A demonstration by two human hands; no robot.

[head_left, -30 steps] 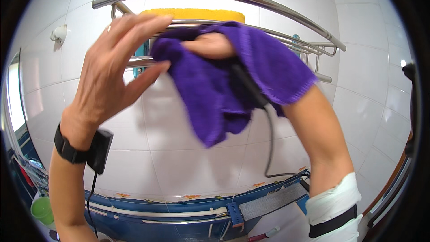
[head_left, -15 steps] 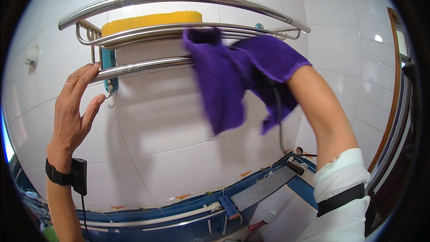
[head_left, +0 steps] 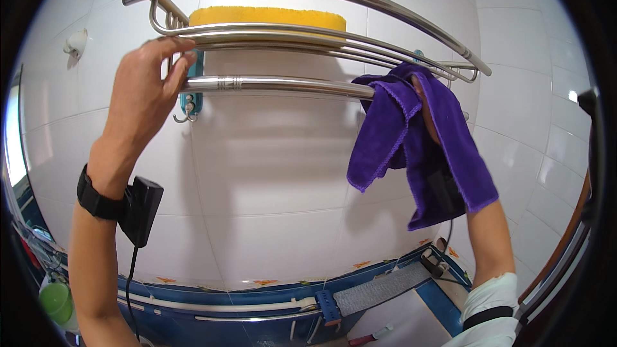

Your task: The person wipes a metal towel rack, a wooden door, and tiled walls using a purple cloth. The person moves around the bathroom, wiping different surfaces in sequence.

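Note:
A steel towel rack [head_left: 292, 85] is fixed to the tiled wall, with shelf rails above a lower bar. My left hand [head_left: 146, 77] is at the rack's left end, fingers and thumb bent round the side between shelf and lower bar. A purple cloth [head_left: 382, 132] drapes over my right hand [head_left: 429, 112] and hangs down along the forearm. Through that cloth my right hand is closed against the right part of the lower bar; most of its fingers are hidden. On the shelf lies a yellow sponge-like block [head_left: 270, 20].
Metal hooks [head_left: 187, 110] hang below the rack's left bracket. A white wall fitting [head_left: 75, 43] sticks out at the left. Below are a blue tiled ledge with a white pipe [head_left: 218, 304], a flat mop head [head_left: 379, 290] and a brush [head_left: 371, 336]. A green container [head_left: 56, 302] stands lower left.
My right hand has carried the purple cloth rightward along the lower bar. My left hand has shifted from resting on that bar's end up to the rack's side. The view has shifted too.

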